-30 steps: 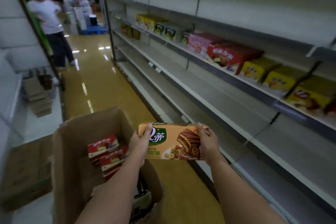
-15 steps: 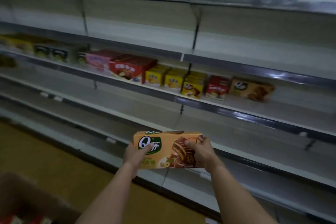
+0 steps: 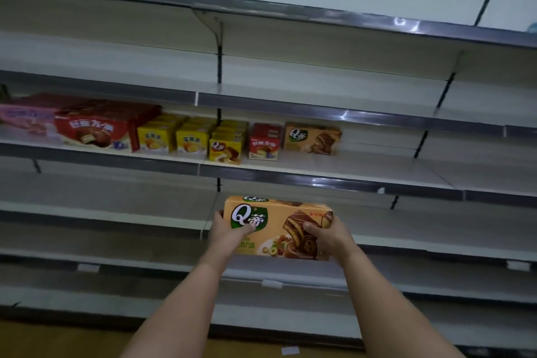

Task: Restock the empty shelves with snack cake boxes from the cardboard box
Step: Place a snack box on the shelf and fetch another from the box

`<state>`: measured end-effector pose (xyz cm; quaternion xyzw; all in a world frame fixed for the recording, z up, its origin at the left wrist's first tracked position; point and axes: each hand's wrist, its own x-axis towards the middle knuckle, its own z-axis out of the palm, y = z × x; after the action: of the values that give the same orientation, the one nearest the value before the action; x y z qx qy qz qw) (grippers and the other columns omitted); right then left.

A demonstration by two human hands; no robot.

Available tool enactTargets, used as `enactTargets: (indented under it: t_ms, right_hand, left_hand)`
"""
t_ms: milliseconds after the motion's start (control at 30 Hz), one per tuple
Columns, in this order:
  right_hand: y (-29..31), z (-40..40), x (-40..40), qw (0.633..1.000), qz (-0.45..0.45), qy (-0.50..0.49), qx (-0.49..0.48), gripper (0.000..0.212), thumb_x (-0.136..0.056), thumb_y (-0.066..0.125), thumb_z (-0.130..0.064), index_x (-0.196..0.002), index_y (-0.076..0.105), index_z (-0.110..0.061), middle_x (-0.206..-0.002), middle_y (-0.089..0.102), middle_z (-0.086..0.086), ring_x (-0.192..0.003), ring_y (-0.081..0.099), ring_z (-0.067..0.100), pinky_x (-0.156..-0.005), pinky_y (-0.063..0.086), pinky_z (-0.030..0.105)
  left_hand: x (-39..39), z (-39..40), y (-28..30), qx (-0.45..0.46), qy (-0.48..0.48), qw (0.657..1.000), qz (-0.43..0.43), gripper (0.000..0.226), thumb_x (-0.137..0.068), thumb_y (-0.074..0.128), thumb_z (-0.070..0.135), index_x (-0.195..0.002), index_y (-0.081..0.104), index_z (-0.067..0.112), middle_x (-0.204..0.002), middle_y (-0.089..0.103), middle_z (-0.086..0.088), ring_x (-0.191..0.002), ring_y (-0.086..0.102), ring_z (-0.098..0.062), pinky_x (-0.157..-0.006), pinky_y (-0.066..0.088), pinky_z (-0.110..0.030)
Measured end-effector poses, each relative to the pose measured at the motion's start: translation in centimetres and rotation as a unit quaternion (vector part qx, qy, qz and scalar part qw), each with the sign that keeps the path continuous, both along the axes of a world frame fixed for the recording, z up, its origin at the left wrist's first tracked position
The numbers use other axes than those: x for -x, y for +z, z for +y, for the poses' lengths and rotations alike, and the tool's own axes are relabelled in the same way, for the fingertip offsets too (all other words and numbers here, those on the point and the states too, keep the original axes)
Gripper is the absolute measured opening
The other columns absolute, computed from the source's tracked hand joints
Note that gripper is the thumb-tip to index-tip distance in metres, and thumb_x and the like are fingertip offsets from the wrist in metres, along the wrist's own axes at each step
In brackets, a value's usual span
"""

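I hold an orange snack cake box (image 3: 276,229) with a green Q logo out in front of the shelves. My left hand (image 3: 225,231) grips its left end and my right hand (image 3: 327,234) grips its right end, thumbs on the front face. The box is level, in the air below the stocked shelf (image 3: 363,183). A matching orange box (image 3: 312,139) stands on that shelf, at the right end of the row. The cardboard box is out of view.
On the stocked shelf sit a pink box (image 3: 26,122), a large red box (image 3: 96,131), several yellow boxes (image 3: 189,141) and a small red box (image 3: 264,142). Bare shelf runs right of the orange box. The shelves above (image 3: 319,107) and below (image 3: 116,221) hold nothing.
My view has turned from the aisle and cardboard box to face the shelves. Both hands have carried the orange box up and forward toward the stocked shelf.
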<state>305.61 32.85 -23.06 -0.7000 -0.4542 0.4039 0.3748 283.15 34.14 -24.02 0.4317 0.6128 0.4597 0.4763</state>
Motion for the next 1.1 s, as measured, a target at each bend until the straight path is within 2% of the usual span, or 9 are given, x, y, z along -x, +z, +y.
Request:
enactTargets:
  t_ms: [67, 167, 300, 400, 500, 633, 833, 967, 1100]
  right_hand:
    - [0.2, 1.0, -2.1, 0.996, -0.086, 0.000, 0.004, 0.045, -0.077, 0.071, -0.048, -0.112, 0.056, -0.024, -0.103, 0.068, -0.001, -0.096, 0.064, 0.020, -0.088, 0.053, 0.044]
    - [0.9, 2.8, -5.1, 0.973, -0.227, -0.009, 0.030, 0.050, -0.078, 0.060, -0.065, -0.109, 0.057, -0.026, -0.098, 0.067, -0.003, -0.090, 0.063, 0.019, -0.081, 0.054, 0.039]
    - [2.5, 5.9, -9.2, 0.949, -0.310, -0.024, 0.047, 0.062, -0.077, 0.053, -0.074, -0.109, 0.057, -0.021, -0.099, 0.065, 0.002, -0.094, 0.062, 0.021, -0.080, 0.052, 0.036]
    - [3.7, 8.4, -11.9, 0.947, -0.320, -0.021, 0.021, 0.061, -0.078, 0.054, -0.072, -0.111, 0.055, -0.020, -0.104, 0.065, 0.003, -0.096, 0.062, 0.023, -0.077, 0.050, 0.033]
    - [4.3, 10.6, -13.9, 0.945, -0.325, -0.038, -0.015, 0.063, -0.078, 0.057, -0.069, -0.116, 0.053, -0.020, -0.107, 0.064, 0.005, -0.099, 0.062, 0.025, -0.075, 0.050, 0.034]
    - [4.3, 12.9, -15.6, 0.932, -0.350, -0.066, -0.067, 0.057, -0.080, 0.058, -0.065, -0.112, 0.055, -0.018, -0.090, 0.061, 0.002, -0.091, 0.063, 0.024, -0.065, 0.045, 0.029]
    - [3.8, 17.5, -17.0, 0.929, -0.348, -0.092, -0.090, 0.060, -0.081, 0.057, -0.065, -0.117, 0.055, -0.018, -0.103, 0.066, 0.008, -0.098, 0.063, 0.029, -0.069, 0.047, 0.032]
    - [3.8, 21.1, -17.3, 0.936, -0.328, -0.094, -0.086, 0.059, -0.083, 0.056, -0.063, -0.121, 0.053, -0.017, -0.109, 0.066, 0.010, -0.101, 0.061, 0.030, -0.070, 0.041, 0.031]
    - [3.9, 24.0, -17.4, 0.939, -0.314, -0.104, -0.090, 0.057, -0.085, 0.056, -0.060, -0.123, 0.050, -0.018, -0.110, 0.065, 0.008, -0.101, 0.061, 0.027, -0.069, 0.039, 0.030]
  left_hand:
    - [-2.0, 1.7, 0.0, 0.002, -0.007, 1.000, 0.014, 0.066, -0.072, 0.082, 0.014, -0.125, 0.043, 0.012, -0.118, 0.060, -0.006, -0.108, 0.059, -0.028, -0.094, 0.049, -0.045]
    - [-5.0, 4.0, 0.5, -0.012, -0.013, 1.000, 0.015, 0.063, -0.071, 0.082, 0.011, -0.122, 0.044, 0.015, -0.117, 0.061, -0.008, -0.106, 0.060, -0.029, -0.094, 0.050, -0.049]
    - [-9.3, 7.5, 1.8, -0.025, -0.016, 0.999, 0.019, 0.063, -0.071, 0.082, 0.014, -0.119, 0.042, 0.017, -0.121, 0.060, -0.008, -0.107, 0.059, -0.028, -0.095, 0.049, -0.049]
    - [-12.0, 10.4, 2.6, -0.034, 0.002, 0.997, 0.074, 0.071, -0.068, 0.084, 0.023, -0.124, 0.042, 0.015, -0.131, 0.049, -0.010, -0.116, 0.052, -0.030, -0.099, 0.046, -0.045]
    - [-14.3, 12.4, 3.0, -0.040, 0.017, 0.994, 0.096, 0.063, -0.076, 0.078, 0.020, -0.128, 0.044, 0.011, -0.135, 0.043, -0.012, -0.123, 0.044, -0.030, -0.096, 0.040, -0.038]
    - [-16.7, 15.4, 2.6, -0.058, 0.033, 0.995, 0.079, 0.050, -0.083, 0.071, 0.017, -0.128, 0.049, 0.011, -0.130, 0.050, -0.011, -0.114, 0.053, -0.029, -0.086, 0.045, -0.035]
    - [-18.6, 20.1, 3.2, -0.078, 0.048, 0.991, 0.094, 0.041, -0.082, 0.072, 0.022, -0.118, 0.054, 0.017, -0.120, 0.061, -0.005, -0.108, 0.060, -0.029, -0.091, 0.051, -0.045]
    - [-18.8, 23.6, 3.6, -0.090, 0.038, 0.974, 0.207, 0.046, -0.084, 0.070, 0.033, -0.122, 0.051, 0.015, -0.124, 0.059, -0.007, -0.113, 0.056, -0.029, -0.089, 0.045, -0.038]
    - [-18.4, 26.6, 4.0, -0.062, 0.033, 0.922, 0.382, 0.057, -0.085, 0.061, 0.053, -0.126, 0.049, 0.015, -0.130, 0.046, -0.012, -0.113, 0.052, -0.033, -0.080, 0.043, -0.038]
